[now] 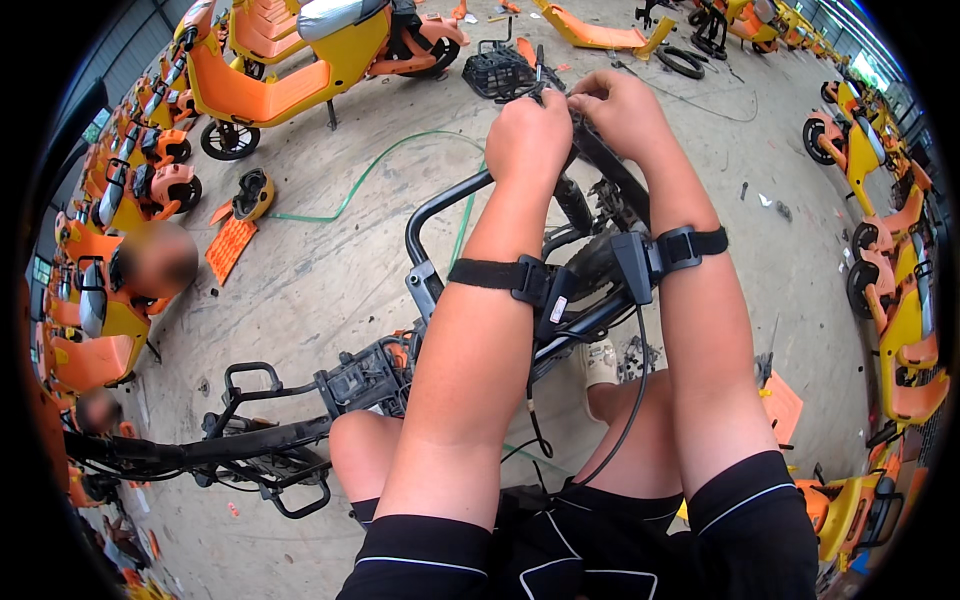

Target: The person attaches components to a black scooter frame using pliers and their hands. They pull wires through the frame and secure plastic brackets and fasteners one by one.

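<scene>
Both arms reach forward over a stripped black scooter frame (440,203) with its metal tubes bare. My left hand (528,140) is closed in a fist at the frame's front end, with dark thin parts showing just above its knuckles; what lies inside is hidden. Close beside it, my right hand (622,112) has thumb and forefinger pinched together at the same dark parts; I cannot make out what is between them. A black strap with a small device is round each forearm. Below the hands, a tyre (592,262) shows partly behind the tubes.
Yellow-and-orange scooters (265,85) stand in rows on both sides. A black basket (497,72), a loose tyre (682,63) and a yellow helmet (253,194) lie on the concrete. A green strap (365,180) trails across the floor. Another bare frame (200,450) extends leftward by my knee.
</scene>
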The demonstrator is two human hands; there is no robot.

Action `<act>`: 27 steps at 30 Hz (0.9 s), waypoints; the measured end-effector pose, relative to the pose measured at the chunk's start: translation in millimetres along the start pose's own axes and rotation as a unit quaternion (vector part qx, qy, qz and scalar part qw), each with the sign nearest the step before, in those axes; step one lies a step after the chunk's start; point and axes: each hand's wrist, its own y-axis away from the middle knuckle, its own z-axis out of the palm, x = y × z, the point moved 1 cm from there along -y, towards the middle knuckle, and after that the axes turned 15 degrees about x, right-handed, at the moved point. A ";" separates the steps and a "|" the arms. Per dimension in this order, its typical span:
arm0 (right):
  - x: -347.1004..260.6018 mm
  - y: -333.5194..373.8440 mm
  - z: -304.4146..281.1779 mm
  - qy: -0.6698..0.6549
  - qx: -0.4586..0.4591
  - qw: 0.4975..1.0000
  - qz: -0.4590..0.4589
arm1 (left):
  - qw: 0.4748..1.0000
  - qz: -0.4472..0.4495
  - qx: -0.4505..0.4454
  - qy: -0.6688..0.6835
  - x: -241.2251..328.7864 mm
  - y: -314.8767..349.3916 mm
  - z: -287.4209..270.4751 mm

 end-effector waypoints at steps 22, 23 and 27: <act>2.3 -5.5 2.9 0.039 0.031 0.998 -0.026 | 0.998 0.052 -0.022 -0.004 -10.5 -5.8 10.0; -0.4 -3.4 6.0 0.069 0.034 0.997 -0.007 | 0.999 0.040 -0.008 -0.008 -17.0 -8.1 18.1; 64.5 -26.3 20.4 -0.057 -0.058 0.997 0.002 | 0.997 0.072 0.032 -0.020 -27.3 -4.4 49.6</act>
